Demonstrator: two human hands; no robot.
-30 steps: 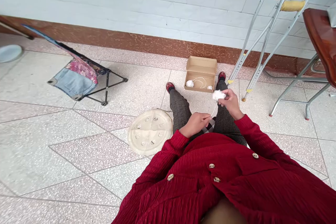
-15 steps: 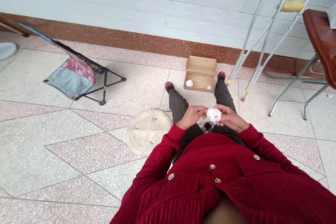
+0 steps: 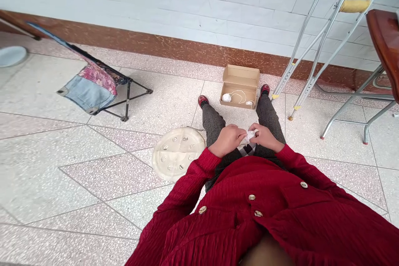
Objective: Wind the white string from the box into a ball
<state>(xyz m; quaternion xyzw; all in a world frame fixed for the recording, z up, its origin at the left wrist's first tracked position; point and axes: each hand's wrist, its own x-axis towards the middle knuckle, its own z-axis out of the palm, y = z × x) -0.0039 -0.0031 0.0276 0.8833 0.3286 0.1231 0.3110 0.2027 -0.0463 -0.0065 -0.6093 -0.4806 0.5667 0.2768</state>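
A small ball of white yarn is between my two hands, above my lap. My right hand is closed round it, its fingers covering part of the ball. Pinched fingers of my left hand meet the ball's left side; the strand in them is too fine to make out clearly. On the floor between my feet lies an open cardboard box, holding a larger white yarn ball and a smaller yarn ball. A loose strand loops between them, and another trails over the box's front edge toward my hands.
A round pale mat lies on the floor by my left leg. Farther left stands a low folding chair. Metal crutches lean against the wall at right, beside a wooden-seated stool with metal legs.
My right hand has turned over the yarn ball and covers more of it. My left fingers have come closer, against the ball. The view has shifted slightly.
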